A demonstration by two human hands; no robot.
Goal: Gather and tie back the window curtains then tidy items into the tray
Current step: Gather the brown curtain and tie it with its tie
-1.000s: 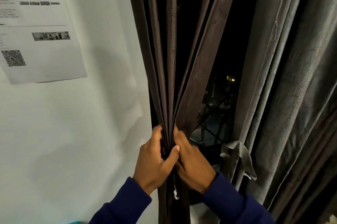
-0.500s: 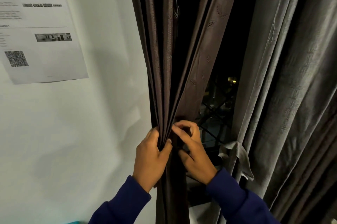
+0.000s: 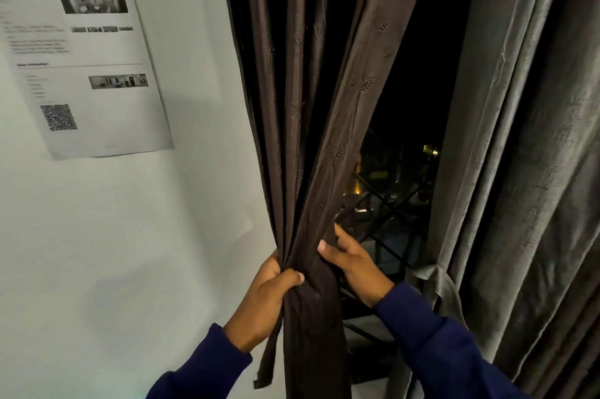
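A dark brown curtain (image 3: 324, 106) hangs beside the window, bunched into a narrow bundle at waist height. My left hand (image 3: 263, 298) grips the bundle from the left, thumb across its front. My right hand (image 3: 350, 262) wraps the bundle from the right, thumb on the front and fingers behind the cloth. A narrow brown strip (image 3: 266, 363) dangles below my left hand. On the right hangs a grey curtain (image 3: 526, 171), gathered by a grey tie (image 3: 438, 285). No tray is in view.
A printed paper sheet (image 3: 87, 67) with a QR code is stuck on the white wall (image 3: 130, 252) at the left. Between the curtains the dark window (image 3: 406, 106) shows a black metal grille (image 3: 386, 220) and night lights outside.
My right hand has gone from pinching folds with its fingertips to wrapping round the brown bundle. The curtain is drawn tighter, and the view has shifted a little to the left.
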